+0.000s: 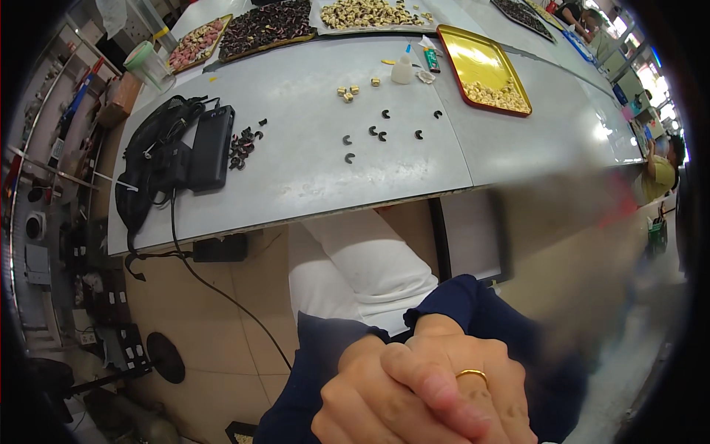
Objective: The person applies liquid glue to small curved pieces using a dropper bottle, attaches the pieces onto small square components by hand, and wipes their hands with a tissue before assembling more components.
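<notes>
**Clasped Together Below the Table point(296, 177), Away From the Curved Pieces point(372, 130)**

Notice the left hand point(362, 399) wrapped about the right hand point(499, 362) and the right folded against the left, both below the near edge of the table. Cannot tell about anything tucked between the palms. Spot a gold ring point(473, 374) on the right hand, with navy sleeves point(455, 300) at both wrists and white trousers point(370, 259) partly under the table.

Find the curved pieces, black and scattered, around the middle of the table, well apart from both hands. Farther back on the table, see pale yellow cylinders point(347, 97) and a squeeze bottle point(401, 72). Toward the table's right, see a yellow tray point(473, 52); toward its left, a black box point(211, 152) beside dark scraps point(238, 148).

Judging by posture, probably at a pause. Best to keep the clasp light and the wrists relaxed, below the table's edge. Before parting the palms, check for anything small between. For any reach over the table, lift clear of its edge, avoid the black cable point(174, 214) at its left, and keep sleeves off the curved pieces. Pinch rather than sweep; probably light and easy to scatter.
</notes>
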`<action>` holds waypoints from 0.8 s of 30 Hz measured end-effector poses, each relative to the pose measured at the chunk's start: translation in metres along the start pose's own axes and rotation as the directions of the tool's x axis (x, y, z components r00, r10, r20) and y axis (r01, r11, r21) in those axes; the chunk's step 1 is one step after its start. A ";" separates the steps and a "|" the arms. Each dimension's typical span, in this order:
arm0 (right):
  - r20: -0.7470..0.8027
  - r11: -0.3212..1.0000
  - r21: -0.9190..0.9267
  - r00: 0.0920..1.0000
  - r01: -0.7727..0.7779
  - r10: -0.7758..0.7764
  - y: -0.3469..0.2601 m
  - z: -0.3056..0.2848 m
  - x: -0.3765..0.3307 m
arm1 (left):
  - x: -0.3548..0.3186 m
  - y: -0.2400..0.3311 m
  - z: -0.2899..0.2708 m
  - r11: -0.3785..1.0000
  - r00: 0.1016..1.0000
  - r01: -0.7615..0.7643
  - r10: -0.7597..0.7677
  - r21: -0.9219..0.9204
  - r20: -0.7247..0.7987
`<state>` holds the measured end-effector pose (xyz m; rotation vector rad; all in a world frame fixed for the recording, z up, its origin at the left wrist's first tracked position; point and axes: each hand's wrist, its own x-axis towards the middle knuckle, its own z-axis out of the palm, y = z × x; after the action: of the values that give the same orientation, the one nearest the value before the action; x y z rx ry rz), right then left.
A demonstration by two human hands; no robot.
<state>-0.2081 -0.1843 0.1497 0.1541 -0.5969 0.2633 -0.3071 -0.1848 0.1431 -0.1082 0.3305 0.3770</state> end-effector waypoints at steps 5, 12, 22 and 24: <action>0.118 0.998 0.047 0.993 -0.030 0.025 0.000 -0.005 -0.004 | 0.037 -0.014 -0.018 0.929 0.829 -0.352 0.253 0.115 0.500; 0.148 0.998 0.035 0.988 -0.046 0.040 -0.001 -0.006 -0.006 | 0.038 -0.022 -0.019 0.915 0.757 -0.400 0.295 0.056 0.583; 0.068 0.996 -0.060 0.995 0.071 -0.067 0.003 -0.009 0.000 | -0.018 -0.026 -0.010 0.967 0.903 -0.256 0.235 0.010 0.359; 0.099 0.993 -0.075 0.992 0.086 -0.079 0.007 -0.004 0.001 | -0.026 -0.020 -0.021 0.934 0.807 -0.357 0.309 0.000 0.503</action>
<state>-0.2071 -0.1767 0.1481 0.1152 -0.6938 0.1524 -0.3286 -0.2161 0.1333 0.1459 -0.1525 0.7221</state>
